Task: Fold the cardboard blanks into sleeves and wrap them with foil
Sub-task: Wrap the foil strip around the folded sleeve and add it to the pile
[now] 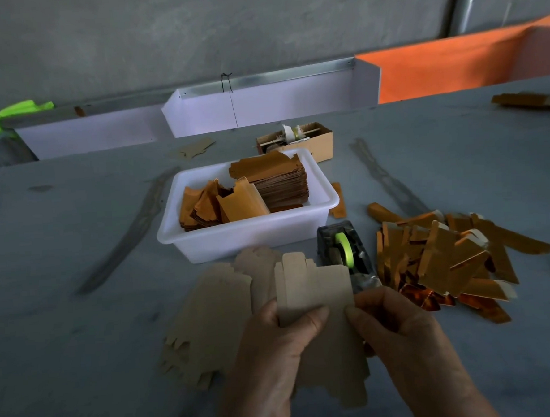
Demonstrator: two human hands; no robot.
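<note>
Holding a plain brown cardboard blank (314, 289) at lower middle.
Pinched by left hand (275, 347) and right hand (400, 326), thumbs on top; flat, notched edges; bare gray table (80, 317) at left.

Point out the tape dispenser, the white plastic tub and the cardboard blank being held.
tape dispenser (343, 248): head view, on the green tape roll.
white plastic tub (237, 238): head view, on its near front wall.
cardboard blank (317, 286): head view, on the upper panel above the thumbs.

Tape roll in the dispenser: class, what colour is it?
Bright green tape roll, clearest in the head view.
</note>
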